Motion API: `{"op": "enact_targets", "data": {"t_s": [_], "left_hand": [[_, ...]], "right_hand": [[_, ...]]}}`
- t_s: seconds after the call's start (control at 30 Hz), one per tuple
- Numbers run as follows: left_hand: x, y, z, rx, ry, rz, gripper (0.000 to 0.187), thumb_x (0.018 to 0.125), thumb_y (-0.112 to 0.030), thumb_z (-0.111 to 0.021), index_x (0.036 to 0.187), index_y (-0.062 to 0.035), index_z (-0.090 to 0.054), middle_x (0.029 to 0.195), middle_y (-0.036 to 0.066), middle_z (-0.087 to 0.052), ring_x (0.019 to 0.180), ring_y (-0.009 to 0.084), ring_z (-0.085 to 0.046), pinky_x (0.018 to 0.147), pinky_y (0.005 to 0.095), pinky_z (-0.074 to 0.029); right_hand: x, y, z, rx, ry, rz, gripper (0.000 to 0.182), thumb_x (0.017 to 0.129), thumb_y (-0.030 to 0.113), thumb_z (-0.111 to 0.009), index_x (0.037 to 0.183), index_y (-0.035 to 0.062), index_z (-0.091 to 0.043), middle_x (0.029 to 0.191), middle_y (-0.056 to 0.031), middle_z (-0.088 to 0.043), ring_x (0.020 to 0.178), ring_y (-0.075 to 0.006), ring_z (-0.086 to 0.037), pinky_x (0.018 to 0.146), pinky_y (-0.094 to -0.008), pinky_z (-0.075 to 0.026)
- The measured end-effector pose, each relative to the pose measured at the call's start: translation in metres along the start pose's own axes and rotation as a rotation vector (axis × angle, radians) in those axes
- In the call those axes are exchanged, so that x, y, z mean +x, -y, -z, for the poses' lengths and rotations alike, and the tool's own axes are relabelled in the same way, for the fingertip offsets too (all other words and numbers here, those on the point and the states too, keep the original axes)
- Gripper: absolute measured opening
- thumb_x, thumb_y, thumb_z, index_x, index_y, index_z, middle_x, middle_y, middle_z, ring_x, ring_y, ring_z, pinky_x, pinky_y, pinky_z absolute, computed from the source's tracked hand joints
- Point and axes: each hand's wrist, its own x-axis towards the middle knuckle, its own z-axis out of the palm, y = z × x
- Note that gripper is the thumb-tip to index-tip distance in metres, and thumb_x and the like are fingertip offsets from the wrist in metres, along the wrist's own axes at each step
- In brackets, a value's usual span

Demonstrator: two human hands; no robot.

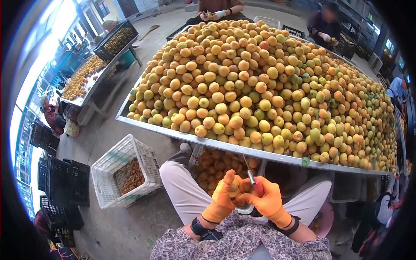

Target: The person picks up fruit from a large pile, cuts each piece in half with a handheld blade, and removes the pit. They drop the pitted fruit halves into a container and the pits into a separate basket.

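Observation:
My left hand (222, 201), in an orange glove, is closed around an apricot (234, 189) between thumb and fingers. In my right hand (269, 200), also orange-gloved, is a red-handled tool (258, 187) with a metal shank and a thin tip pointing up; its exact kind is hard to make out. The right fingertips sit against the apricot's side. Both hands are over my lap, just in front of the table's metal edge (203, 141). Beneath them, between my knees, a crate of apricots (212, 167) is partly hidden by the hands.
A large apricot heap (242, 86) covers the table ahead. On the floor at left stands a white crate (151, 167) with brown pits (129, 177) inside. Black crates (65, 182) are stacked farther left. Co-workers (219, 11) sit across the table. A pink basin (323, 221) is at my right.

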Motion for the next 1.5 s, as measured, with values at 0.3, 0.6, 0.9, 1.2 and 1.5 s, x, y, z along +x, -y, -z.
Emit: {"op": "enact_targets", "data": {"t_s": [0.3,0.6,0.9,1.2,1.5], "left_hand": [[0.001,0.015,-0.013,0.416,-0.077,-0.170,0.055,0.097,-0.058,-0.043,0.087,-0.0084,-0.064,0.068,-0.001,-0.054,0.055,0.0076,-0.047,0.048,0.0210,-0.034],[-0.006,0.024,-0.013,0.419,-0.045,0.066,0.047,0.097,-0.055,-0.046,0.088,-0.0103,-0.056,0.064,-0.003,-0.048,0.050,0.0061,-0.042,0.042,0.0220,-0.027],[0.049,0.005,0.033,1.125,-0.305,-0.408,0.022,0.096,-0.026,-0.054,0.097,-0.0052,-0.060,0.066,0.007,-0.057,0.057,0.0150,-0.056,0.053,0.0289,-0.045],[0.145,-0.066,-0.019,1.718,-0.378,-0.986,0.044,0.081,-0.021,-0.071,0.120,-0.0074,-0.057,0.112,0.016,-0.058,0.104,0.0372,-0.056,0.087,0.0437,-0.047],[0.116,-0.079,-0.037,0.860,0.112,-0.478,0.041,0.092,-0.026,-0.063,0.124,-0.0020,-0.056,0.108,0.010,-0.061,0.096,0.0212,-0.061,0.082,0.0310,-0.050]], "right_hand": [[0.010,-0.009,0.012,-0.340,0.084,0.365,0.040,0.067,0.012,-0.083,0.105,0.0066,-0.069,0.071,-0.0052,-0.061,0.056,-0.0176,-0.058,0.054,-0.0284,-0.048],[0.001,-0.040,0.022,-0.401,0.063,0.411,0.028,0.075,0.014,-0.072,0.100,0.0056,-0.062,0.077,-0.0112,-0.061,0.062,-0.0295,-0.063,0.054,-0.0361,-0.050],[-0.029,-0.019,0.101,-0.513,-0.447,0.313,0.031,0.073,-0.003,-0.063,0.104,0.0022,-0.065,0.067,-0.0031,-0.052,0.052,-0.0118,-0.047,0.050,-0.0254,-0.040],[-0.033,-0.027,0.102,-0.256,-0.600,0.076,0.026,0.085,0.004,-0.064,0.110,0.0003,-0.059,0.066,0.0027,-0.051,0.056,-0.0042,-0.044,0.050,-0.0216,-0.038],[-0.033,0.017,0.075,0.275,-0.177,-0.069,0.034,0.098,0.036,-0.057,0.099,0.0020,-0.055,0.069,0.0001,-0.052,0.056,-0.0040,-0.040,0.050,-0.0196,-0.033]]}}
